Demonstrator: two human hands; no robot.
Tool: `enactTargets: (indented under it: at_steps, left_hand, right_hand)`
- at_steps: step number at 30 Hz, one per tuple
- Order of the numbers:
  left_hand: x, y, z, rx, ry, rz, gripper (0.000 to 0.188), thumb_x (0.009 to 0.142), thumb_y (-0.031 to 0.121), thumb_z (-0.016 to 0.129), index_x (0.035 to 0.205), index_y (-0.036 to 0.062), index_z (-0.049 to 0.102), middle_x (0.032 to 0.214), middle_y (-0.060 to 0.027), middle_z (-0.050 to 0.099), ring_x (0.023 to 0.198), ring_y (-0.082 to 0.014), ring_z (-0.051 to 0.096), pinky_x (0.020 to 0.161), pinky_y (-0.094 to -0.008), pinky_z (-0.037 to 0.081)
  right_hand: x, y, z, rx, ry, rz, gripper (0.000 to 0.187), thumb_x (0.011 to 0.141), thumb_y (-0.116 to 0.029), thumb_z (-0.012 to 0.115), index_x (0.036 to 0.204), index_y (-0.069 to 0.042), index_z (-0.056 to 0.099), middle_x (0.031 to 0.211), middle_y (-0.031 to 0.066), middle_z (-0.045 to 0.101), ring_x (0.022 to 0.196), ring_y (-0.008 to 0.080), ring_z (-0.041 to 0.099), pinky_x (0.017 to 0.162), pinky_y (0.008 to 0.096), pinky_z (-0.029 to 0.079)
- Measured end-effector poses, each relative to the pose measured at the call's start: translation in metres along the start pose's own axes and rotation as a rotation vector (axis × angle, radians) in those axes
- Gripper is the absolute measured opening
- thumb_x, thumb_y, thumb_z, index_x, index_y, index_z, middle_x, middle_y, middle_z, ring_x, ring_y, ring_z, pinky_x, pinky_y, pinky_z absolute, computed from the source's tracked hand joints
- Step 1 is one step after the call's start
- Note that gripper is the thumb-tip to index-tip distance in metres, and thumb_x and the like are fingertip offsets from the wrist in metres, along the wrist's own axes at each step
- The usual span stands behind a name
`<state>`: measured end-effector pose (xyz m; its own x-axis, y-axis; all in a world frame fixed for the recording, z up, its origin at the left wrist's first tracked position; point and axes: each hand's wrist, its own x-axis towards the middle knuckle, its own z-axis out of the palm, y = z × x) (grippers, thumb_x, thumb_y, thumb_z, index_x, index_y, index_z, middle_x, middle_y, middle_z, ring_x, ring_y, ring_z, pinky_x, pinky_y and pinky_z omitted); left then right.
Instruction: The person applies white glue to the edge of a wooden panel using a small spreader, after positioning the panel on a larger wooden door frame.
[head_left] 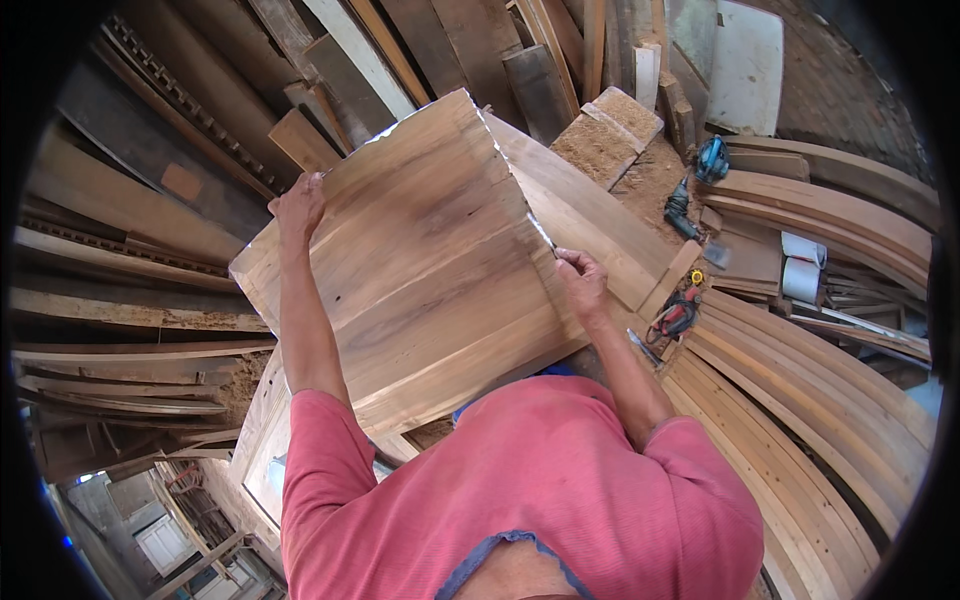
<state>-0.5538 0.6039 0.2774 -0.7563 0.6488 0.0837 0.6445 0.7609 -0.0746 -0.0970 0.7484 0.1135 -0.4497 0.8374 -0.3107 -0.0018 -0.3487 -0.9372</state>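
Note:
A wide wooden panel [430, 240], made of joined boards, stands tilted in front of me between my hands. White patches show along its far and right edges. My left hand [300, 205] is closed around the panel's far left edge, fingers partly hidden behind it. On the right edge, my right hand [583, 280] grips the panel with the thumb on top. Behind and to the right of the panel lies a broad pale board [590, 205], partly covered by it.
To the right are a teal power tool [712, 160], a dark green drill [682, 210] and a red-and-black tool [675, 315]. Long planks [770, 440] are stacked at the right. Boards [120, 250] lean in rows at the left. Sawdust covers a wood block [610, 130].

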Motion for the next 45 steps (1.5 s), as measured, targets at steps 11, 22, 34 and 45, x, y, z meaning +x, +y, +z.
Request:
enactTargets:
  at_steps: [11, 22, 34, 45]
  left_hand:
    - [-0.003, -0.009, 0.001, 0.028, 0.013, -0.001, 0.044, 0.101, 0.045, 0.034, 0.114, 0.0148, 0.064, 0.096, -0.0199, 0.071, 0.101, -0.0376, 0.066, 0.093, -0.05, 0.038]
    - [-0.015, -0.017, -0.01, -0.029, 0.011, -0.049, 0.043, 0.101, 0.044, 0.034, 0.115, 0.0159, 0.064, 0.102, -0.0203, 0.07, 0.102, -0.0392, 0.065, 0.096, -0.0501, 0.037]
    - [-0.021, -0.019, -0.014, -0.051, 0.035, -0.064, 0.041, 0.101, 0.043, 0.035, 0.111, 0.0149, 0.064, 0.097, -0.0206, 0.07, 0.101, -0.039, 0.065, 0.095, -0.0509, 0.038]
    - [-0.014, -0.019, -0.009, -0.005, 0.029, -0.029, 0.04, 0.101, 0.042, 0.036, 0.109, 0.0151, 0.064, 0.093, -0.0203, 0.071, 0.096, -0.0395, 0.066, 0.092, -0.0515, 0.038]
  right_hand:
    - [0.011, 0.01, 0.017, 0.471, 0.076, 0.441, 0.014, 0.096, -0.01, 0.056, 0.11, -0.011, 0.053, 0.083, 0.0023, 0.064, 0.057, 0.0061, 0.054, 0.048, 0.0208, 0.042]
    - [-0.017, 0.015, -0.03, 0.196, 0.101, 0.444, 0.013, 0.091, -0.011, 0.059, 0.105, -0.009, 0.059, 0.076, 0.0012, 0.064, 0.047, 0.0034, 0.045, 0.039, 0.0197, 0.034]
    - [0.044, -0.034, 0.022, 0.063, -0.046, 0.228, 0.011, 0.088, -0.006, 0.061, 0.097, 0.0, 0.06, 0.078, 0.0042, 0.066, 0.059, 0.0069, 0.055, 0.049, 0.0198, 0.04]
    - [0.036, -0.026, 0.041, -0.489, 0.022, -0.442, 0.021, 0.085, -0.008, 0.065, 0.105, 0.0, 0.067, 0.087, 0.0109, 0.069, 0.075, 0.0232, 0.066, 0.074, 0.0332, 0.053]
